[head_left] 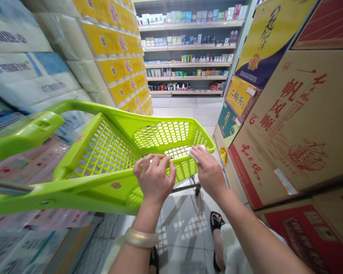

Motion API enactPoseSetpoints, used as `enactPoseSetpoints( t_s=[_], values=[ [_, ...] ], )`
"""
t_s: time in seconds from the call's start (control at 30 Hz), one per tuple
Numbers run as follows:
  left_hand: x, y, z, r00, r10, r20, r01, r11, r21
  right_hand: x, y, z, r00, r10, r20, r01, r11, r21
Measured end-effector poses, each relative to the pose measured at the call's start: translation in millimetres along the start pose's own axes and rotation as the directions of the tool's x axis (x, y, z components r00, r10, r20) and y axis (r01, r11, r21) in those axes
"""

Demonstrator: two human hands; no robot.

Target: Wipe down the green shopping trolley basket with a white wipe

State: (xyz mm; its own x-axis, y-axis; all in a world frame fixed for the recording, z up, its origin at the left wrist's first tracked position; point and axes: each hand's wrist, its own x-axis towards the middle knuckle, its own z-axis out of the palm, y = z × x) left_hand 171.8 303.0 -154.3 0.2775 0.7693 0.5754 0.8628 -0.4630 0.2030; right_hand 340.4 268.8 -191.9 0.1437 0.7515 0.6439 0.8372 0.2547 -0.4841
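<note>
A bright green plastic shopping cart [125, 118] with lattice sides stands across the aisle in front of me, its handle at the left. My left hand [154, 175] curls its fingers over the near rim of the basket, and a pale bangle is on that wrist. Just under those fingertips small dark patches show, too little to name. Further along the same rim, near the basket's front corner, my right hand [207, 165] presses a folded white tissue [193, 153] against the plastic. Most of the tissue lies hidden under the fingers.
Stacked packs of tissue paper [114, 42] rise along the left. Cardboard cartons [297, 125] are piled close on the right, beside my right arm. Shelves [188, 47] of small bottles and boxes stand at the aisle's end. My feet are on the tiled floor [183, 236].
</note>
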Motion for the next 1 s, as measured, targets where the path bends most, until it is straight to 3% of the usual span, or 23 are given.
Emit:
enactPoseSetpoints(
  t_s=[0.07, 0.13, 0.23, 0.33, 0.43, 0.53, 0.6, 0.7, 0.77, 0.83, 0.93, 1.0],
  values=[
    [0.1, -0.3, -0.7, 1.0, 0.001, 0.01, -0.001, 1.0, 0.002, 2.6, 13.3, -4.0, 0.979, 0.177, -0.105, -0.184, 0.981, -0.058],
    [0.3, -0.4, -1.1, 0.999, -0.002, 0.034, 0.002, 1.0, 0.003, 2.3, 15.7, -3.6, 0.967, 0.214, -0.139, -0.227, 0.97, -0.083],
    [0.7, -1.2, 0.6, 0.999, -0.004, 0.039, 0.004, 1.0, -0.003, -2.4, -2.4, 3.2, 0.999, 0.004, -0.033, -0.005, 0.999, -0.036],
    [0.7, -3.0, 4.5, 0.998, 0.032, -0.06, -0.033, 0.999, -0.01, -3.6, -14.3, 5.5, 0.987, -0.146, 0.063, 0.144, 0.989, 0.047],
    [0.4, -4.8, 7.3, 0.986, 0.091, -0.142, -0.094, 0.995, -0.014, 1.6, -0.4, -0.6, 0.999, 0.033, -0.025, -0.033, 0.999, -0.006],
    [0.6, -5.0, 7.6, 0.982, 0.104, -0.16, -0.108, 0.994, -0.012, 4.5, 10.6, -3.3, 0.968, 0.209, -0.137, -0.218, 0.974, -0.057],
    [1.1, -4.4, 7.3, 0.981, 0.102, -0.166, -0.105, 0.994, -0.012, 2.2, 2.8, 0.2, 0.985, 0.138, -0.101, -0.143, 0.989, -0.046],
    [1.7, -4.0, 7.2, 0.979, 0.101, -0.176, -0.104, 0.994, -0.01, -1.9, -16.6, 6.0, 0.994, -0.104, 0.045, 0.103, 0.994, 0.026],
    [1.8, -4.2, 7.3, 0.979, 0.107, -0.175, -0.11, 0.994, -0.007, -0.5, -17.4, 4.6, 0.989, -0.134, 0.063, 0.131, 0.99, 0.045],
    [1.6, -4.8, 7.4, 0.979, 0.115, -0.17, -0.118, 0.993, -0.006, 4.0, -5.0, -1.0, 1.0, 0.002, -0.006, -0.001, 1.0, 0.01],
    [1.4, -5.2, 7.4, 0.978, 0.12, -0.173, -0.124, 0.992, -0.01, 9.4, 16.5, -8.4, 0.962, 0.248, -0.116, -0.253, 0.967, -0.031],
    [1.5, -4.9, 7.4, 0.977, 0.116, -0.18, -0.12, 0.993, -0.012, 8.1, 16.6, -7.8, 0.96, 0.251, -0.124, -0.256, 0.966, -0.031]
  ],
)
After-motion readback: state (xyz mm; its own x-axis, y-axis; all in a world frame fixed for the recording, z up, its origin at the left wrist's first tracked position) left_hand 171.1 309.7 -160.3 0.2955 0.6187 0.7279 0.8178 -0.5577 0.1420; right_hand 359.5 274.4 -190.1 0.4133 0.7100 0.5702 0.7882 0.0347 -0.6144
